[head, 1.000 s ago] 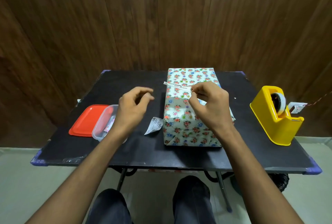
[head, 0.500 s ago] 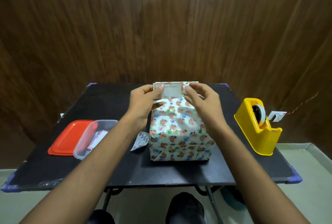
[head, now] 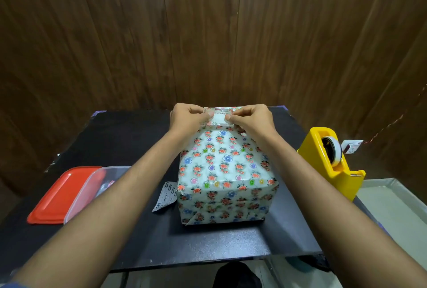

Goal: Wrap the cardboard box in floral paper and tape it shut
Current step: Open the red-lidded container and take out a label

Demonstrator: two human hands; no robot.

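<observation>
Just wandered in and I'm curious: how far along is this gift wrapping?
Nearly finished, it seems. The box is fully covered in floral paper, folds closed on the near end. Right now the left hand and right hand press a small "Best Wishes" label at its far top edge. Any tape from the yellow dispenser can't be seen.

The cardboard box (head: 225, 172) stands on the black desk (head: 143, 237), fully covered in white floral paper with red, blue and purple blooms, its near end folded into flaps. A small "Best Wishes" card (head: 219, 116) lies at its far top edge. A yellow tape dispenser (head: 332, 163) stands well to its right.
</observation>
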